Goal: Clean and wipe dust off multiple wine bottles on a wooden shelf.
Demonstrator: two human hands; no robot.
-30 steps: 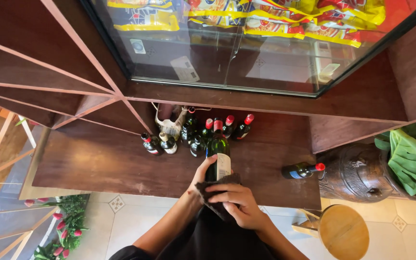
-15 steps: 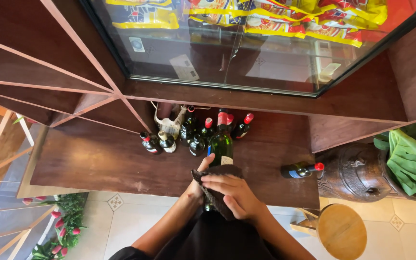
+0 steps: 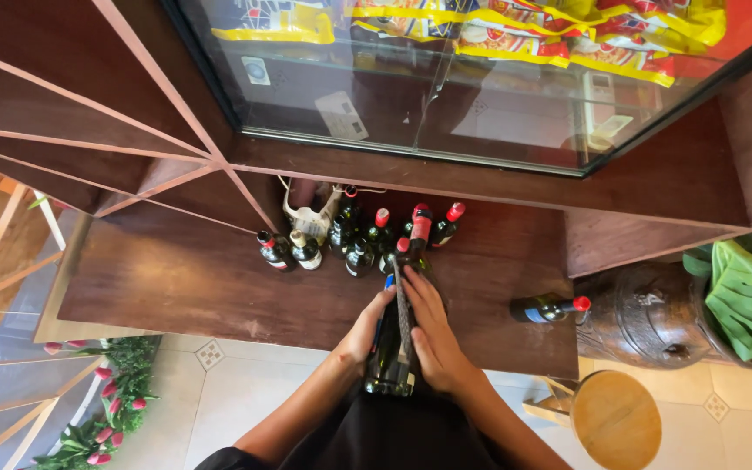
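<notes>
Starting leftward, pink tulips (image 3: 115,409) sit on the floor below the wooden shelf (image 3: 184,287). Both hands — left hand (image 3: 367,326) and right hand (image 3: 433,339) — wrap flat around a dark bottle (image 3: 391,365) at the shelf's front edge, just short of a bottle cluster (image 3: 359,244). Farther right, a lone bottle (image 3: 546,307) stands well apart beside a brown jar (image 3: 646,313).

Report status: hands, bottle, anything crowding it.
Left hand and right hand both clasp the dark bottle, a dark cloth strip over it. Bottle cluster stands right ahead on wooden shelf.
</notes>
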